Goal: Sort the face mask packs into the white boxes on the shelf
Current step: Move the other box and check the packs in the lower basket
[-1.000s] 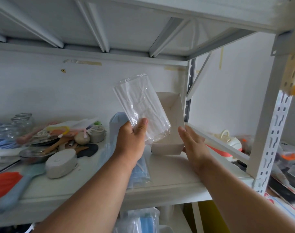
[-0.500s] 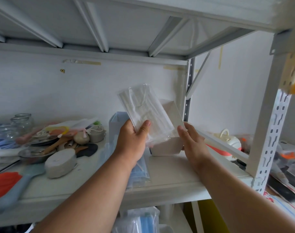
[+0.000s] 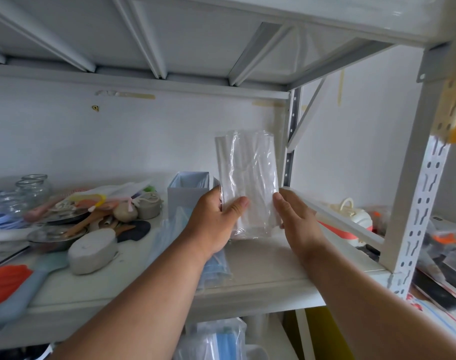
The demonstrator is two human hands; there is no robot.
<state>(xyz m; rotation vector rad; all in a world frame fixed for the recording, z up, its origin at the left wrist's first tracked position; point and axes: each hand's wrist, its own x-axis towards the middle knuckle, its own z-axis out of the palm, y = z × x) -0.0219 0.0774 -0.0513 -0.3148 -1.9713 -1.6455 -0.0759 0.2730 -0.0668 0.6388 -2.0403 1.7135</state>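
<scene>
Blue mask packs (image 3: 216, 266) lie near the shelf's (image 3: 260, 281) front edge. Just past them, the left hand (image 3: 216, 219) grips an upright clear pack of white masks (image 3: 247, 178); the right hand (image 3: 294, 219) touches its other side, fingers straight. A white box (image 3: 187, 193) stands behind, toward the back edge.

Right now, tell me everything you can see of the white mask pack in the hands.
The white mask pack is a clear, crinkled plastic sleeve with white masks inside. It stands upright above the shelf. The left hand grips its lower left edge, thumb across the front; the right hand steadies its lower right edge.
</scene>
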